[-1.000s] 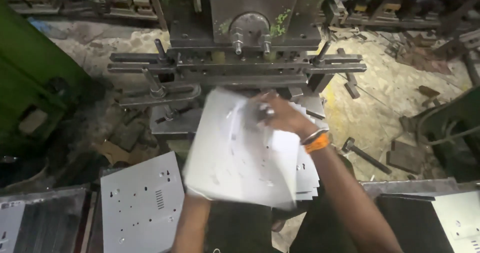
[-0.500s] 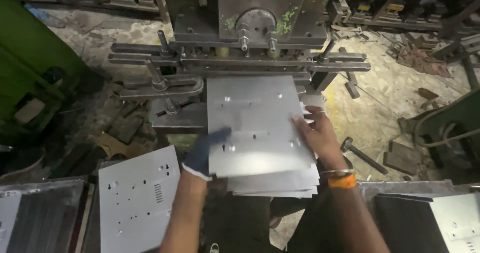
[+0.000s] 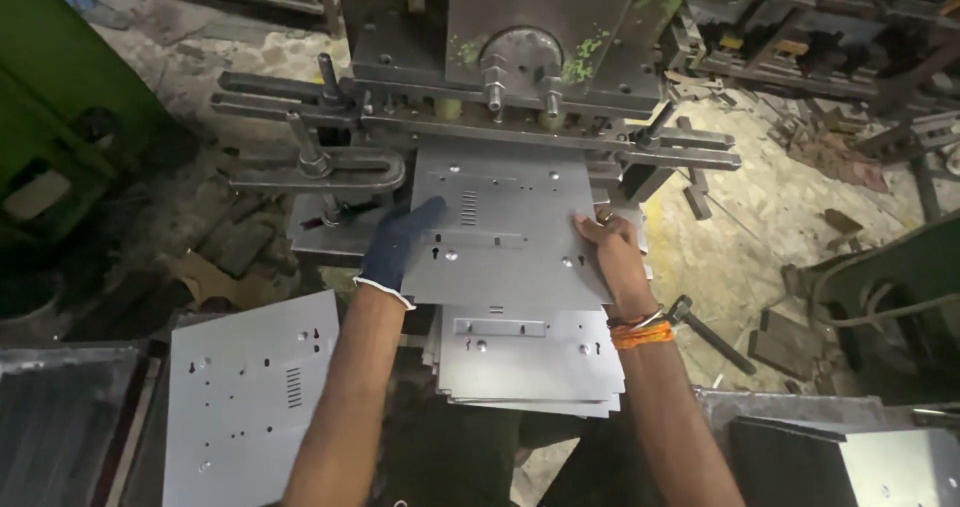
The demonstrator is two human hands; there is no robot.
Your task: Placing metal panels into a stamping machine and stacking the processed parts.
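Both hands [image 3: 505,247] on flat sheet [image 3: 505,232], lengthwise pressward

Grey punched metal sheet [image 3: 505,232], dark blue glove [image 3: 398,242], orange wristband [image 3: 642,334], green-flecked press [image 3: 520,57].

The press bed [image 3: 330,232] of the grey machine carries 1 perforated metal sheet [image 3: 505,232], lying flat under the clamp bars. Just below it a stack of like sheets [image 3: 530,362] rests on a low support hidden beneath. At lower left, 1 more punched sheet [image 3: 250,397] lies on a dark tray [image 3: 60,417]. Scrap pieces [image 3: 845,222] lie on the dusty concrete floor [image 3: 740,237].
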